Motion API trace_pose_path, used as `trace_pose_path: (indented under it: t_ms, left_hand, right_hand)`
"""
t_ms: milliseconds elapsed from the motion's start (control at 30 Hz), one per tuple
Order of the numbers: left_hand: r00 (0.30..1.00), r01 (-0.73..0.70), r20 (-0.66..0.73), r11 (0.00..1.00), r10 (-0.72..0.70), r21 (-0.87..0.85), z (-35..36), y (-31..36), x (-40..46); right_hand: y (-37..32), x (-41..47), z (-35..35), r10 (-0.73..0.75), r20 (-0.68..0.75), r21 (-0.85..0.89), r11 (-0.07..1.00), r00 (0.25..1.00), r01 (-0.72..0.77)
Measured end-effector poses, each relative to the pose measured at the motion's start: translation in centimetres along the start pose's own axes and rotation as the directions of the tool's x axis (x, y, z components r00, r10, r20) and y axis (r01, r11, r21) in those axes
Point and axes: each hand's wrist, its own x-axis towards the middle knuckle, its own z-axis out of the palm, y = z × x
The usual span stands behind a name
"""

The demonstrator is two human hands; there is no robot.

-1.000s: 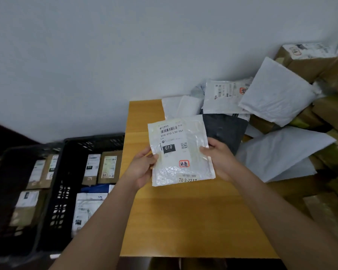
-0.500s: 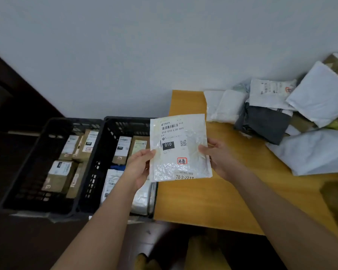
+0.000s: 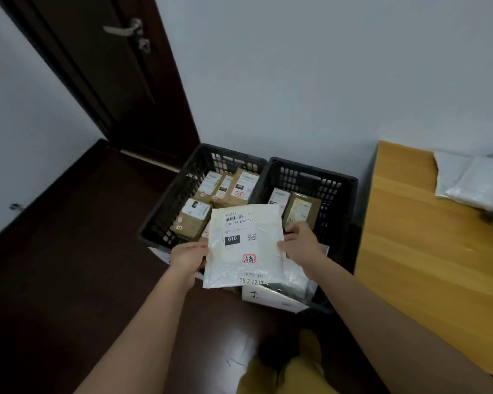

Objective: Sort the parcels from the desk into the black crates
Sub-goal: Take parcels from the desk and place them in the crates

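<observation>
Holding item: white mailer (image 3: 245, 245), label up, above the two black crates (image 3: 310, 177) on the floor; left hand (image 3: 190, 257) and right hand (image 3: 299, 244) each pinch a side edge. Sorted: several brown boxes (image 3: 192, 220) and flat packets already lie in both crates. Outstanding: this mailer, not yet dropped; more pale parcels (image 3: 467, 180) remain on the tabletop (image 3: 410, 237).

A white parcel (image 3: 246, 245) was held by the left hand (image 3: 189, 257) and right hand (image 3: 300, 244) above two black crates (image 3: 336, 189).
</observation>
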Motion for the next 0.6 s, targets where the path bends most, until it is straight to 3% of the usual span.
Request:
trace_pose_path:
  t_ms: [167, 300, 467, 600]
  left_hand:
    - [1.0, 0.013, -0.014, 0.989, -0.015, -0.146, -3.6, 0.2, 2.7]
    - [1.0, -0.003, -0.006, 0.969, 0.002, -0.245, -5.5, 1.5, 5.5]
    - [0.999, 0.049, -0.002, 0.971, -0.05, -0.232, -7.1, 4.4, 11.1]
    - [0.988, 0.117, -0.08, 0.974, -0.135, -0.194, -7.8, 6.9, 16.3]
  right_hand:
    - [-1.2, 1.9, 4.7, -0.06, 0.034, -0.199, 0.978, 0.998, 0.066]
    - [-2.5, 4.8, 8.1, -0.002, 0.067, -0.22, 0.975, 0.998, 0.016]
    - [-4.2, 10.2, 13.2, 0.087, 0.092, -0.212, 0.975, 0.992, -0.066]
    - [-5.8, 14.8, 16.7, 0.219, 0.135, -0.211, 0.959, 0.966, -0.188]
